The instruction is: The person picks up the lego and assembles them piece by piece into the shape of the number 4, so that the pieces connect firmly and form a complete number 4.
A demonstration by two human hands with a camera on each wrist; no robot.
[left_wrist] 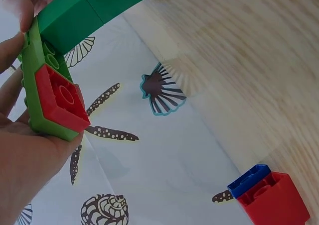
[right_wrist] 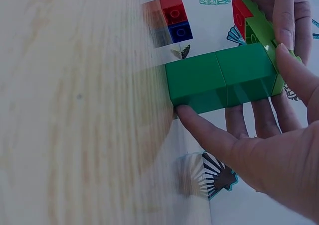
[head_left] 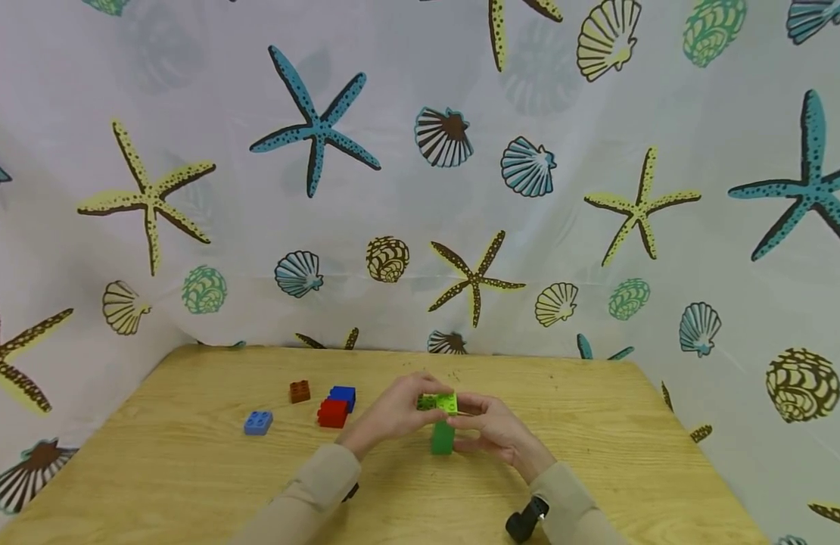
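A tower of two dark green toy bricks [head_left: 443,439] stands upright on the table, with a long lime green brick [head_left: 449,403] across its top. The lime brick juts out leftward, and a red brick [left_wrist: 62,99] hangs under its free end. My left hand [head_left: 397,409] grips that jutting end, thumb and fingers around the lime and red bricks. Around the tower curls my right hand [head_left: 499,431], its fingers on the green bricks and near the lime one. One right fingertip touches the tower's base in the right wrist view. The hands partly hide the joint.
Left of the hands, a red brick [head_left: 333,413] and a blue brick [head_left: 342,394] stand together. Farther left are a brown brick [head_left: 300,391] and a light blue brick [head_left: 259,423]. A cloth [head_left: 393,204] printed with shells and starfish hangs behind the wooden table [head_left: 188,469].
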